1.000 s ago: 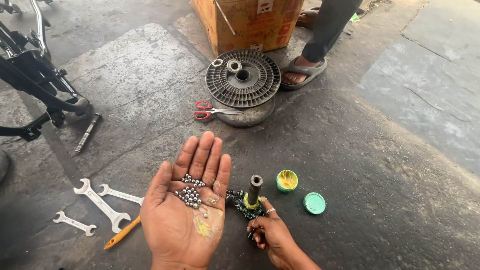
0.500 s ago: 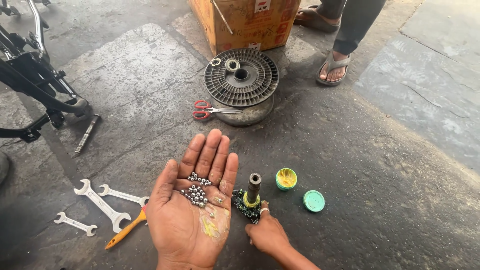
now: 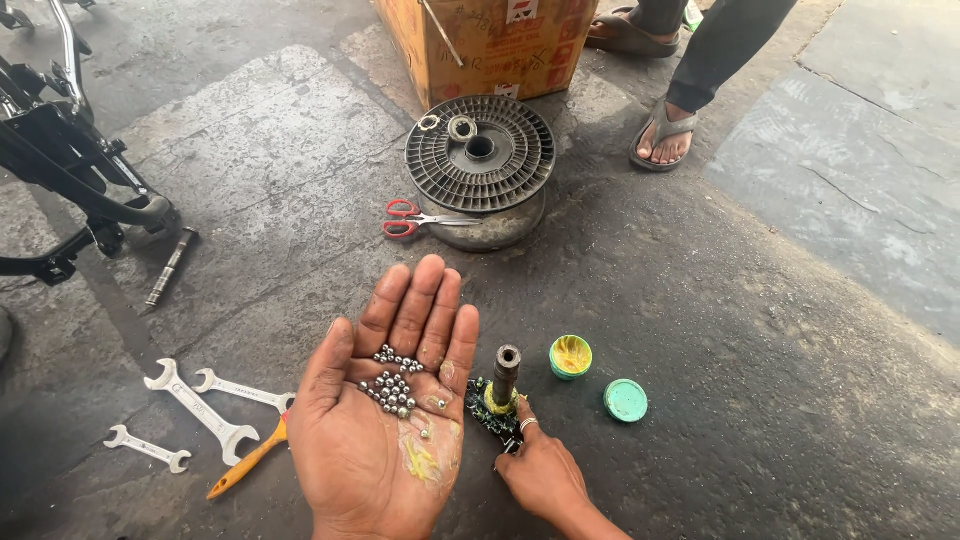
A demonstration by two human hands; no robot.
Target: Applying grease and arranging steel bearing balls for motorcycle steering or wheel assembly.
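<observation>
Steel bearing balls (image 3: 392, 383) lie in the flat, upturned left hand (image 3: 385, 425). The right hand (image 3: 543, 472) pinches the greasy spindle (image 3: 503, 382), upright on the floor (image 3: 760, 330), axis vertical.

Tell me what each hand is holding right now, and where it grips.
Left hand cups loose steel balls in its open palm. Right hand touches the greasy hub at its base.

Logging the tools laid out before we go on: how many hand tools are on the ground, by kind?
Open-ended wrenches: 3
Scissors, red-handled: 1
Orange-handled tool, its working end hidden under the left hand: 1
Total: 5
</observation>
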